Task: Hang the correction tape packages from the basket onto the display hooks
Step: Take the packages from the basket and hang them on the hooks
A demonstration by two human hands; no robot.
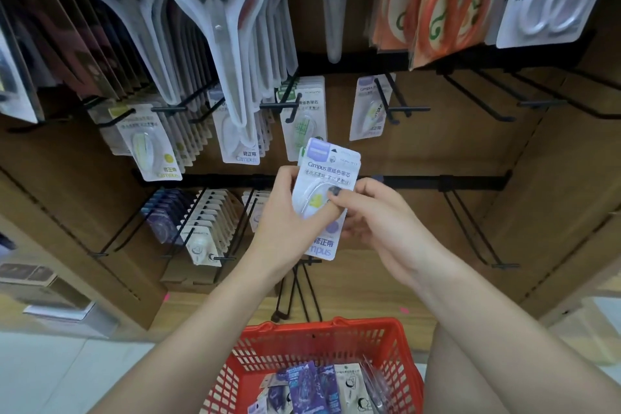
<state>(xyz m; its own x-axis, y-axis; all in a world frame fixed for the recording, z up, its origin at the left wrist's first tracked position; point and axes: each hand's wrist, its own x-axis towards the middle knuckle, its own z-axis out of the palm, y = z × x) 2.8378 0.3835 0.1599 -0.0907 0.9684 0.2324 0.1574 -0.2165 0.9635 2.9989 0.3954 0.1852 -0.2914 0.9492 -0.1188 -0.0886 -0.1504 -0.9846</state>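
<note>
A small stack of white and purple correction tape packages is held upright in front of the display, in the middle of the head view. My left hand grips the stack from its left edge. My right hand pinches the front package, thumb on its clear blister. Below, the red basket holds several more packages. One purple-topped package hangs on a black hook just above the stack. More tape packages hang to its left.
Bare black hooks stick out at the right of the middle row, and another bare hook at the lower right. Packaged scissors hang in the top row. Rows of other tape packs fill the lower left hooks.
</note>
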